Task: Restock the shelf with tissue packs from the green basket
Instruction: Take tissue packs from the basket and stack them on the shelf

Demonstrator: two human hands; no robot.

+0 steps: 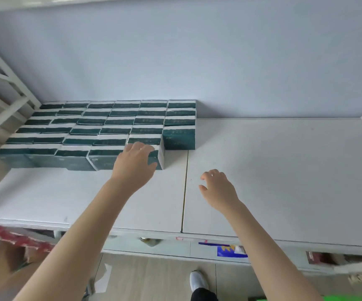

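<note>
currently the left hand [135, 164] grips the front-row tissue pack [160, 156] of the block [78, 127] in the back left corner of the shelf [284, 170]; the right hand [219, 187] hovers empty, fingers [207, 174] loosely curled.

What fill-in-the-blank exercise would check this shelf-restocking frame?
1. The left hand grips a pack in the ___ row.
2. The right hand holds ___.
3. The packs stand on the ___ part of the shelf.
4. The shoe below the shelf is ___.
Missing words: front; nothing; left; white.
</note>
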